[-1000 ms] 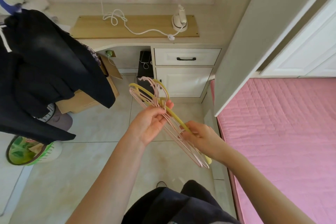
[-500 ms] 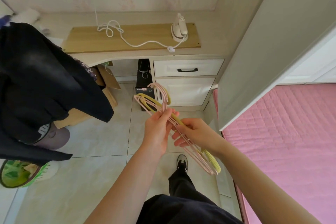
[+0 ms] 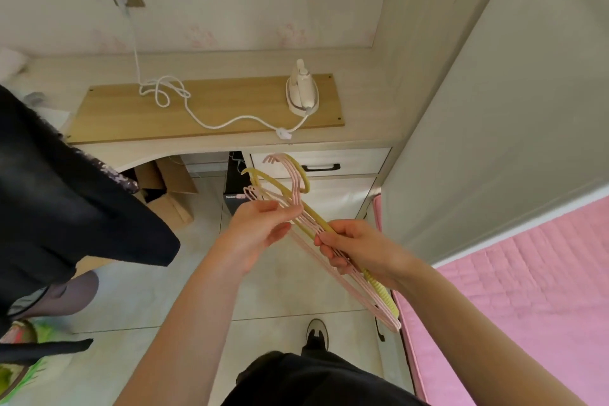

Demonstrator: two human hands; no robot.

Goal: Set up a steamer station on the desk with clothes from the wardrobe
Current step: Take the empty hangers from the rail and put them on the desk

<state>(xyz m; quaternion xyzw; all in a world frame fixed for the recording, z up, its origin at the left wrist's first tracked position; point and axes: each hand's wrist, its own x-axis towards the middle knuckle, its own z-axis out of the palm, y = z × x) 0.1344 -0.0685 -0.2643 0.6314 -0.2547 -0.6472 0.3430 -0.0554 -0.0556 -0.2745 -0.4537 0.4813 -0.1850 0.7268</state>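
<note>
Hangers [image 3: 298,208] bunched between left hand [image 3: 260,234] fingers; right hand [image 3: 359,249] fingers wrap them.

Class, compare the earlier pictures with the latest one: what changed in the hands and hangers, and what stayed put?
The right hand slid up the hangers toward the left hand; both still grip the bundle. The person stepped closer to the desk. The steamer stays on the desk, plugged in.

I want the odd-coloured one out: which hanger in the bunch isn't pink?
The yellow hanger, the only one among the pink hangers; it has a ribbed end, and both hands grip the bunch.
</note>
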